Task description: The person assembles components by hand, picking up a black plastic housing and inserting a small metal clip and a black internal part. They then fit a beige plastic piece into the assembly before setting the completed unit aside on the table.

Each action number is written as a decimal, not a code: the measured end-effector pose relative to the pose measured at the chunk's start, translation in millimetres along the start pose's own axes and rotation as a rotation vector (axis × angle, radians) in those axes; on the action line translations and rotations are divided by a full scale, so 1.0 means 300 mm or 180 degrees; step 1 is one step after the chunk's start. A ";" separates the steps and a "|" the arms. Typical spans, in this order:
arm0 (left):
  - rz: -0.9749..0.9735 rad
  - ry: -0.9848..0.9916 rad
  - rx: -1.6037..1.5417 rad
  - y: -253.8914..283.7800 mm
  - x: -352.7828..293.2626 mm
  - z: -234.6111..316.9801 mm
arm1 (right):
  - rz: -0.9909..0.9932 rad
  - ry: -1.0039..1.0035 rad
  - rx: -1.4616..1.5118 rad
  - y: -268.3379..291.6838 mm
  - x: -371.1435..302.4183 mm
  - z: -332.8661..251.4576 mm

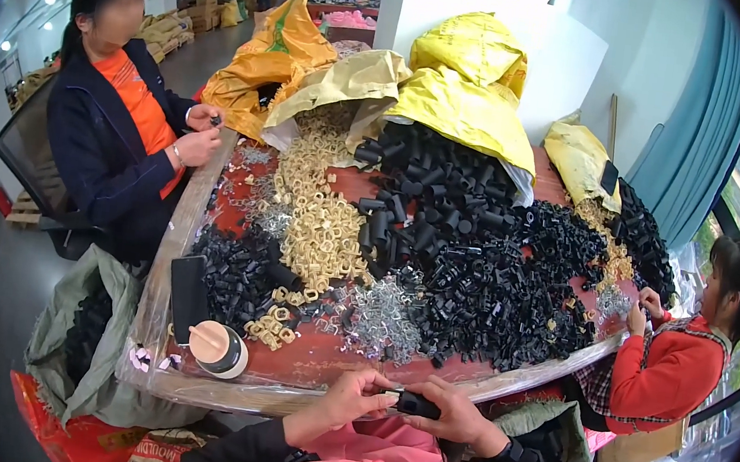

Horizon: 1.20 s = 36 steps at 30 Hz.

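Note:
Just over the near table edge, my right hand (457, 412) grips a black plastic part (419, 404), its fingers curled around the right end. My left hand (348, 404) is closed in a pinch at the part's left end. A small pale bit shows at those fingertips, too small to name. Beyond my hands lies a heap of thin silvery metal clips (384, 319). To its right spreads a big pile of small black plastic pieces (495, 295), with black cylindrical caps (430, 188) behind. Brass-coloured nut-like rings (319, 234) are piled farther left.
A lidded jar (217, 350) and a black phone-like slab (188, 297) stand at the table's left corner. Yellow sacks (466, 105) spill parts at the back. Co-workers sit left (123, 112) and right (675, 357), handling small pieces. An open green sack (85, 326) stands lower left.

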<state>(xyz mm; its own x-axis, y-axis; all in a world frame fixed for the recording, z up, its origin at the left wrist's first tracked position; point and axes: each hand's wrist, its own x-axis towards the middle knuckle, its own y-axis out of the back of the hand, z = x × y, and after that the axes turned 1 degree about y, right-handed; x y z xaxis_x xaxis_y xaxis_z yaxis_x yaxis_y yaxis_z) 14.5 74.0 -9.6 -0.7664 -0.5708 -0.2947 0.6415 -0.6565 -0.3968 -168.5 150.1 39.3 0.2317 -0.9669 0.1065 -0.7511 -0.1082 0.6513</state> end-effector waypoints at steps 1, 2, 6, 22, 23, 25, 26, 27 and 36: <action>-0.0021 0.0098 -0.0044 0.004 0.000 -0.001 | -0.0194 0.0030 0.0088 0.008 0.006 0.005; -0.0036 0.0117 -0.0043 0.007 0.000 -0.005 | -0.0385 0.0061 0.0178 0.016 0.013 0.010; -0.0534 0.0122 0.0055 0.020 0.012 -0.026 | -0.0479 0.0095 0.0222 0.006 0.011 0.036; -0.0088 0.0643 -0.0826 0.009 0.091 -0.026 | 0.0105 -0.0379 0.0538 -0.040 0.002 0.073; -0.0045 0.0713 -0.0756 0.011 0.077 -0.036 | 0.0131 -0.0247 0.0436 -0.039 0.000 0.073; 0.0037 0.0859 -0.0603 0.017 0.052 -0.050 | 0.0203 -0.0285 0.0420 -0.064 -0.018 0.072; -0.0005 0.0891 -0.0573 0.016 0.055 -0.044 | 0.0229 -0.0297 0.0418 -0.084 -0.029 0.070; -0.0059 0.0805 -0.0469 0.015 0.062 -0.035 | 0.0251 -0.0310 0.0419 -0.098 -0.038 0.066; -0.0257 0.0877 -0.0179 0.010 0.084 0.009 | 0.0453 -0.0501 0.0330 -0.091 -0.050 0.045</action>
<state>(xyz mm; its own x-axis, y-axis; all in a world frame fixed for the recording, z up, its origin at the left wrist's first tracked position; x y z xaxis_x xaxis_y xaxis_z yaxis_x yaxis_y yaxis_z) -2.9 56.4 -15.7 -0.8000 -0.3572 -0.4820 0.5810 -0.6617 -0.4740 -159.7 164.6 9.8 0.0259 -0.9974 0.0680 -0.8306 0.0164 0.5567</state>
